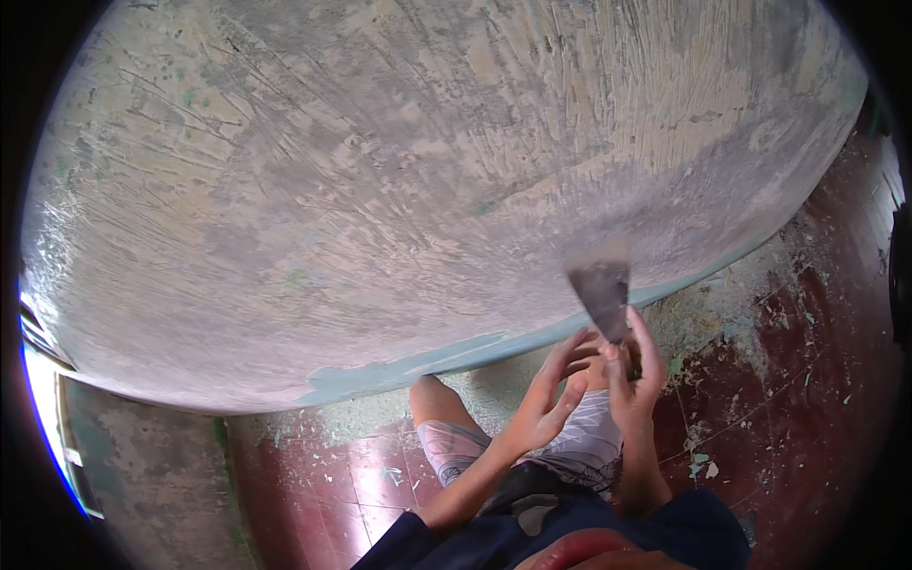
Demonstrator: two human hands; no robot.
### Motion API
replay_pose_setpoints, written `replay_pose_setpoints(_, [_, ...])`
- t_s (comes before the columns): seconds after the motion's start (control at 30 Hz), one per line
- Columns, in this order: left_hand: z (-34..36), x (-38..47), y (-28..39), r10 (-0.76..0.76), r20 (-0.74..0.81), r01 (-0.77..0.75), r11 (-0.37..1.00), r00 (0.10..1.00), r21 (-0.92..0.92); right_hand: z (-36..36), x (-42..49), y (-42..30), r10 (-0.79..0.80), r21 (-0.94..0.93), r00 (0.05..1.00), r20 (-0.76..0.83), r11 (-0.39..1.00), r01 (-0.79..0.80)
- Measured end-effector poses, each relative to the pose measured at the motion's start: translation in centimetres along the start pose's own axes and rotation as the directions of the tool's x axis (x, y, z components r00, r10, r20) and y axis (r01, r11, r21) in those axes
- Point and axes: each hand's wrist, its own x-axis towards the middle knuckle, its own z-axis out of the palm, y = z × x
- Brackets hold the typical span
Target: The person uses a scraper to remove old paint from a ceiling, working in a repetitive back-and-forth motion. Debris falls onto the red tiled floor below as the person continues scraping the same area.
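Note:
My right hand [636, 377] grips a putty knife [604, 296] by its handle, which my fingers mostly hide. The triangular metal blade points away from me, its wide edge blurred against the lower part of the wall [399, 214]. Left of it, my left hand [552, 399] holds nothing; its fingers are curled and spread apart beside the tool. Most of the wall is bare, scored plaster in patchy grey and beige. A strip of pale blue paint [420, 356] runs along its foot.
Paint chips and dust [702, 467] lie scattered over the red tiled floor [755, 399], thickest along the wall's foot. A second patchy wall [157, 470] meets this one at the left, with a bright opening [46, 399] beyond. My knee [427, 392] is close to the wall.

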Motion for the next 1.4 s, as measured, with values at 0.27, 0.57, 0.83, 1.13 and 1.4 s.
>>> replay_pose_setpoints(0.27, [0.5,5.9,6.9,-0.046,0.033,0.054,0.938,0.998,-0.344,-0.3,2.3,-4.5,0.078,0.48,0.869,0.489,0.807,-0.343])
replay_pose_setpoints(0.57, [-1.3,9.5,8.4,0.184,-0.014,-0.168,0.858,0.983,-0.485,1.6,5.6,-5.4,-0.073,0.357,0.802,0.593,0.916,-0.181])
replay_pose_setpoints(0.83, [-1.9,9.1,8.9,0.144,0.061,-0.084,0.817,0.988,-0.571,2.7,3.2,-6.7,0.068,0.575,0.853,0.517,0.711,-0.405])
replay_pose_setpoints(1.13, [-2.6,9.1,12.0,0.067,-0.016,-0.064,0.805,0.998,-0.59,4.7,3.6,-9.3,0.052,0.66,0.888,0.456,0.649,-0.377])
replay_pose_setpoints(1.4, [-2.8,8.4,12.1,-0.002,-0.023,-0.013,0.785,1.0,-0.62,4.0,2.7,-9.7,0.078,0.584,0.831,0.551,0.675,-0.451])
